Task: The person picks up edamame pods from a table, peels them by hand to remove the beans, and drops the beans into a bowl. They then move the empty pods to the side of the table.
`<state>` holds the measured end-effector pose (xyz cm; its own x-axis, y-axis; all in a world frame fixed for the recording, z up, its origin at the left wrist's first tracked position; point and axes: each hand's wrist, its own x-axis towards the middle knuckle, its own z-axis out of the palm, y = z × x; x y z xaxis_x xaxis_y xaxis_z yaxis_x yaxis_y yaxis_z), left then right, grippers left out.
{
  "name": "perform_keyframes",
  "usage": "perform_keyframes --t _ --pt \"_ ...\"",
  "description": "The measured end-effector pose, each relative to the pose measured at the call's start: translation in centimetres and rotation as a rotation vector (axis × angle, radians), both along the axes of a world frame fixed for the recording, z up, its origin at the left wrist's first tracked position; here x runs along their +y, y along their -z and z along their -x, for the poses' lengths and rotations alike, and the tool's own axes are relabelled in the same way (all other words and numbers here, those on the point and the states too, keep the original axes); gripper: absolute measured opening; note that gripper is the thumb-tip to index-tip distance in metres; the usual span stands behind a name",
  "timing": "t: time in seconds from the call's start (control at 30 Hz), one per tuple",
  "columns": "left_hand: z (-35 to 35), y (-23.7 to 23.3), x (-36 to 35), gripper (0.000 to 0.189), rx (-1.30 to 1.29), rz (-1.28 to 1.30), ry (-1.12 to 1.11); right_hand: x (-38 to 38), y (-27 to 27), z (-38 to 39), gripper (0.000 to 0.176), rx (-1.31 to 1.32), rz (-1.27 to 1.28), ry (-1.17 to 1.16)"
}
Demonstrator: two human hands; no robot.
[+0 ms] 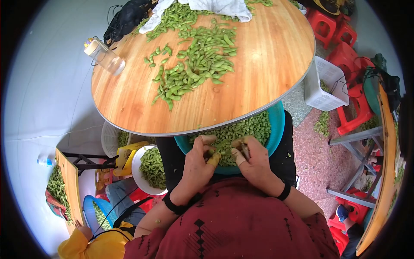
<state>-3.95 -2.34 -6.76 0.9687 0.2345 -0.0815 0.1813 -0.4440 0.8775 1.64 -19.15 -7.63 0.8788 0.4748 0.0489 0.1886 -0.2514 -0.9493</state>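
My left hand [198, 163] and my right hand [253, 163] are close together over a teal basin [277, 129] of shelled green soybeans [254, 126]. The fingers of both hands are curled and pinched, and yellowish covers wrap the thumbs. A green soybean pod [224, 147] shows between the fingertips, apparently gripped from both sides; the fingers partly hide it. Just beyond the basin, a pile of unshelled soybean pods [194, 71] lies on the round wooden table [263, 64], whose edge overhangs part of the basin.
A clear bottle [105, 57] and white cloth [220, 6] are on the table. Left of me stand a white bowl [140, 175] of pods and a white basket [110, 138]. A person in a yellow sleeve [75, 244] sits lower left. A white crate [321, 88] and red stools [353, 105] stand right.
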Motion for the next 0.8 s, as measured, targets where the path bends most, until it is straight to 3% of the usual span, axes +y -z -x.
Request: perform_keyframes --t 0.1,0.17,0.23,0.4,0.47,0.53,0.57,0.63,0.8 --pt "0.1 -0.2 -0.2 0.042 0.020 -0.003 -0.003 0.0 -0.1 -0.1 0.016 0.061 -0.044 0.033" --pt "0.2 -0.3 -0.4 0.042 0.032 0.020 0.012 0.3 1.3 -0.2 0.016 -0.219 -0.063 -0.107" --pt "0.1 -0.3 -0.5 0.041 -0.079 0.045 0.113 0.3 2.2 -0.3 0.017 -0.169 -0.059 -0.100" --pt "-0.1 -0.3 -0.6 0.044 0.016 0.074 0.179 0.3 3.7 -1.0 0.018 -0.092 0.119 -0.119" --pt "-0.4 0.4 -0.4 0.049 0.043 0.053 0.167 0.3 4.4 -1.2 0.019 -0.286 0.130 0.000" --pt "-0.4 1.5 -0.5 0.064 -0.044 -0.280 0.195 0.3 3.6 -1.4 0.020 -0.347 0.101 0.010" --pt "-0.4 1.7 -0.5 0.064 -0.044 -0.279 0.194 0.1 3.2 -1.4 0.021 -0.405 0.072 0.024" --pt "-0.5 1.9 -0.6 0.077 0.098 -0.531 0.287 0.1 2.5 -1.0 0.023 -0.358 0.022 -0.039" --pt "-0.7 1.5 -1.0 0.082 0.097 -0.631 0.379 0.0 1.3 -0.7 0.026 -0.092 0.036 -0.218"
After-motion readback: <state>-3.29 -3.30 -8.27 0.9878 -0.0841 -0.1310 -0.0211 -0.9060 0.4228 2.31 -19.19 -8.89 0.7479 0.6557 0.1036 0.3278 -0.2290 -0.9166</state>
